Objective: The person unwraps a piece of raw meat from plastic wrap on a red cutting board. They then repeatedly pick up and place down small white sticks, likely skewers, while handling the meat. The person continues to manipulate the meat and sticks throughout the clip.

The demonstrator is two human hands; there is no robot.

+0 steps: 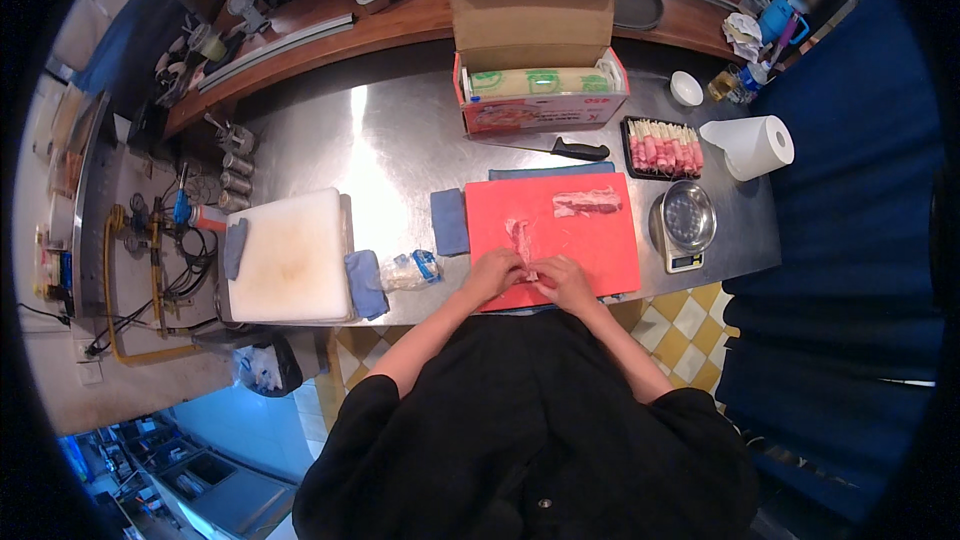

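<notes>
On the red cutting board [605,250], a thin strip of raw, fatty meat [519,236] runs away from me. My left hand [497,274] and my right hand [562,282] meet at its near end, fingertips pinched closed on it. A small pale piece shows between the fingers; its kind is too small to tell. More raw meat slices [588,203] lie flat at the board's upper right. Right of the board, a black tray [628,162] holds several pale sticks wrapped in pink meat [663,146].
A metal bowl [689,215] sits on a scale [686,263]. Behind the board lie a black-handled knife [580,149] and an open box of plastic film [540,115]. Blue cloths [450,221], a plastic bag [405,272] and a white board [288,255] are leftward; a paper roll [755,147] is far right.
</notes>
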